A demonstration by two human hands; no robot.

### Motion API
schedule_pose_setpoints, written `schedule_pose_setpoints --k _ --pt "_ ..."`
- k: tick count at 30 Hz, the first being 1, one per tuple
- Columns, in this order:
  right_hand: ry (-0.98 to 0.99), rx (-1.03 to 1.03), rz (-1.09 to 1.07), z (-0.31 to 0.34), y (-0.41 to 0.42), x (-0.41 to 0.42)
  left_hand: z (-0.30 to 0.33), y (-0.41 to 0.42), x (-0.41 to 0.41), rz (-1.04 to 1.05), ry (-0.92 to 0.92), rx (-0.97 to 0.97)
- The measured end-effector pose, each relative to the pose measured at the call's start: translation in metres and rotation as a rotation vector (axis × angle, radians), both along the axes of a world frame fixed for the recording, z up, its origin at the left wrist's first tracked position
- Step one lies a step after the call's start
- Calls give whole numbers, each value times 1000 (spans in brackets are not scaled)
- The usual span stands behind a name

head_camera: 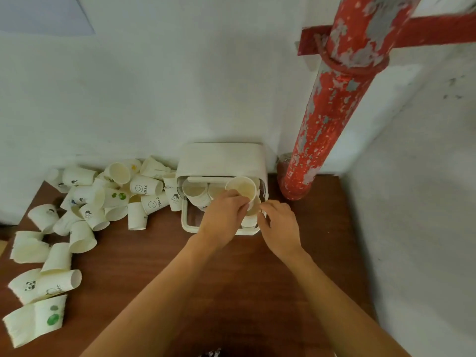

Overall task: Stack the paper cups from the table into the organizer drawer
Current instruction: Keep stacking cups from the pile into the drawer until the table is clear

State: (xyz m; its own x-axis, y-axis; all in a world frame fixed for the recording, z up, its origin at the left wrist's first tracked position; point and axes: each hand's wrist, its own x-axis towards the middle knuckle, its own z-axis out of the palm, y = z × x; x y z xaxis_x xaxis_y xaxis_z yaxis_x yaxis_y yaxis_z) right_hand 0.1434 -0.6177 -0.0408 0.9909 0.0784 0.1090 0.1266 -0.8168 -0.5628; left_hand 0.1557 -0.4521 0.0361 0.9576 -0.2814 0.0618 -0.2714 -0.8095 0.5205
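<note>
A white organizer (pixel 221 158) stands against the wall with its drawer (pixel 186 222) pulled out toward me. Stacks of paper cups (pixel 197 193) sit inside the drawer. My left hand (pixel 222 219) grips an upright paper cup (pixel 242 188) by its side, above the drawer's right half. Just below that cup a second cup (pixel 253 210) shows, and my right hand (pixel 279 225) pinches its rim with the fingertips. Whether the two cups are nested I cannot tell. A big heap of loose paper cups (pixel 116 194) lies on the brown table (pixel 231 279) to the left.
More loose cups (pixel 56 282), some with printed pandas and green dots, trail down the table's left edge. A peeling red pipe (pixel 324 119) stands on the table right of the organizer. White walls close in behind and at the right.
</note>
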Motion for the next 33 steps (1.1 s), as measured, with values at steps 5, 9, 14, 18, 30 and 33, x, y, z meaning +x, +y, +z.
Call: schedule_pose_setpoints --k 5,9,14,18,30,33 --pt "68 78 -8 -2 -7 -2 -11 -16 11 -49 6 115" --pt "96 134 -26 -2 -9 -2 -25 -17 8 -56 53 195" --pt "143 159 -21 -2 -8 -1 -51 -12 7 -68 126 150" --pt "175 134 -11 -2 -8 -4 -65 -12 12 -55 125 86" --pt "42 119 -3 23 39 -16 -38 41 -23 248 34 -71" --pt "61 119 73 23 71 -20 -43 95 -34 335 84 -25"
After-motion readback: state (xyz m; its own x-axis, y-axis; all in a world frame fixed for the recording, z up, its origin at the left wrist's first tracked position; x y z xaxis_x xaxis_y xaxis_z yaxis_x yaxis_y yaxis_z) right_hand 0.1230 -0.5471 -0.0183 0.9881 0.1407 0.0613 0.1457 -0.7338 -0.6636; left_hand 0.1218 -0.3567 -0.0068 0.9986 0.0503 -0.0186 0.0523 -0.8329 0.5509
